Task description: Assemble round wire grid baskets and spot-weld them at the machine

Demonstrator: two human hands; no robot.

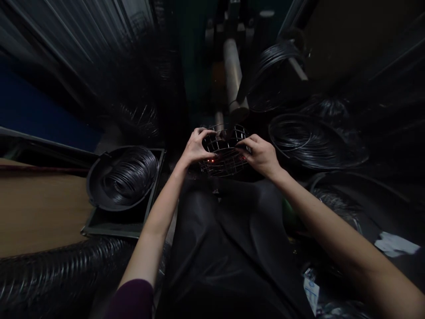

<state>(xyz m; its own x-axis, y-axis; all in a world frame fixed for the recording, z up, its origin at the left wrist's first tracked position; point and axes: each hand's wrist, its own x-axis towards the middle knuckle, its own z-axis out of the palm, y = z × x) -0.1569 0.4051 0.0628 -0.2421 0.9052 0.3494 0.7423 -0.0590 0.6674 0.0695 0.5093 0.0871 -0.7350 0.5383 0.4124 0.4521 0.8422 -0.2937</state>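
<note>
A round wire basket frame (226, 150) made of crossing metal rods sits in front of me under a machine arm. My left hand (196, 147) grips its left rim with curled fingers. My right hand (262, 155) grips its right rim the same way. A small red-orange glow (210, 160) shows at the frame's lower left, next to my left fingers. My lap is covered by a dark apron (229, 239).
A dark round tray (121, 177) holding wire rings rests in a shallow box at the left, beside a wooden tabletop (36, 208). Coils of dark wire (308, 141) lie at the right. A metal cylinder (234, 79) reaches down from the machine above the frame.
</note>
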